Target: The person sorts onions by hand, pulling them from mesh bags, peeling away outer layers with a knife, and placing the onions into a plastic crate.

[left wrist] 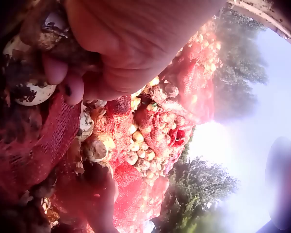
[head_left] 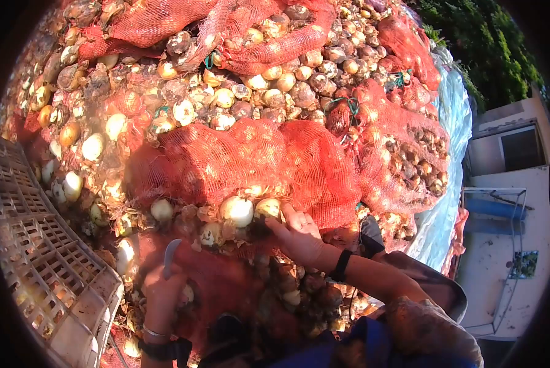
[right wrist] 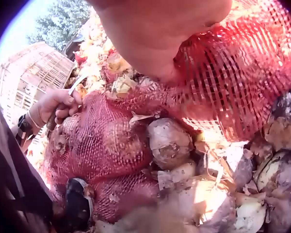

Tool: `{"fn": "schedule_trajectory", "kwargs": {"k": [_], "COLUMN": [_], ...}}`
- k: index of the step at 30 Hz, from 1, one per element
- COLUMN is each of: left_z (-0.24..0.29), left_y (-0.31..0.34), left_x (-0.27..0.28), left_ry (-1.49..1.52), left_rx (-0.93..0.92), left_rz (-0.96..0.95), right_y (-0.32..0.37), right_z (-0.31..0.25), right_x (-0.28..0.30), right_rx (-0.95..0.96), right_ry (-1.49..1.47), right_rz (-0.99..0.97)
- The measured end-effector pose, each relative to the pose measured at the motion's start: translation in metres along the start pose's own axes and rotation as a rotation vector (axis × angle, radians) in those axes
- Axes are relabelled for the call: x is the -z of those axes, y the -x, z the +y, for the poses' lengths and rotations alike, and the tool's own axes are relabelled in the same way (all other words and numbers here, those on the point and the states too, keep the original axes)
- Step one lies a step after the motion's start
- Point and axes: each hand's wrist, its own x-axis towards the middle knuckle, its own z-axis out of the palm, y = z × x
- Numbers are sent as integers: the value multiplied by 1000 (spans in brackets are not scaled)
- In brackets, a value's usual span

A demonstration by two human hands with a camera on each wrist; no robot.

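In the head view my left hand (head_left: 163, 295) grips a small knife whose curved metal blade (head_left: 171, 253) stands up past the fingers. The left wrist view has its fingertips close beside a soiled onion (left wrist: 35, 93) and the red mesh. My right hand (head_left: 304, 243) reaches to the near edge of a filled red mesh bag (head_left: 226, 161), thumb apart from the fingers, its fingertips right at a yellowish onion (head_left: 267, 208). A white onion (head_left: 237, 211) lies just left of that. Red mesh (right wrist: 94, 141) drapes over onions between the hands in the right wrist view.
A pale plastic crate (head_left: 48, 257) leans at the left. Loose onions (head_left: 275, 92) and more red mesh bags (head_left: 404, 147) with green ties cover the heap. Blue plastic sheeting (head_left: 450, 135) edges it at the right, before a white building (head_left: 508, 245).
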Motion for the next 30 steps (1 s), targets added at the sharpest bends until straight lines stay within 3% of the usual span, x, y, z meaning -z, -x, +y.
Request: {"fn": "schedule_trajectory", "kwargs": {"k": [1, 3, 5, 6, 7, 9, 10, 13, 15, 19, 21, 24, 25, 27, 30], "left_z": [4, 5, 2, 3, 4, 3, 2, -3, -3, -6, -13, -13, -14, -22, -28], "left_y": [2, 5, 7, 7, 7, 6, 4, 5, 4, 0, -7, -6, -5, -13, -16], "left_x": [-1, -3, -3, -4, -4, -2, -1, 4, 6, 10, 15, 17, 19, 19, 16], "left_ry": [37, 73, 79, 79, 45, 17, 20, 44, 79, -61, -149, -139, -123, -122, -191], "left_rx": [-1, 5, -1, -13, -11, -22, -24, -55, -96, -130, -188, -198, -179, -233, -282], "left_rz": [-19, -22, 12, 31, 16, 38, -19, -71, -70, -51, -154, -162, -181, -177, -187], "right_y": [-3, -13, -27, -33, -45, -64, -71, -80, -73, -71, -84, -109, -121, -148, -180], "right_z": [-2, 9, 34, 48, 36, 38, 30, 12, 16, 9, -10, -37, -60, -127, -217], "right_x": [-3, -7, -26, -25, -5, -13, -4, 16, 41, 129, 190, 242, 261, 303, 350], "right_rx": [-114, -112, -34, -123, -440, -376, -340, -355, -324, -277, -324, -110, -33, 266, 637], "right_ry": [-133, -156, -752, -1042, -1257, -671, -680, -304, -329, -245, -688, -1173, -1350, -1436, -1501], "right_rz": [-69, -168, 163, 58, -44, -115, -110, -340, -353, 39, 184, 383, 416, 493, 270]}}
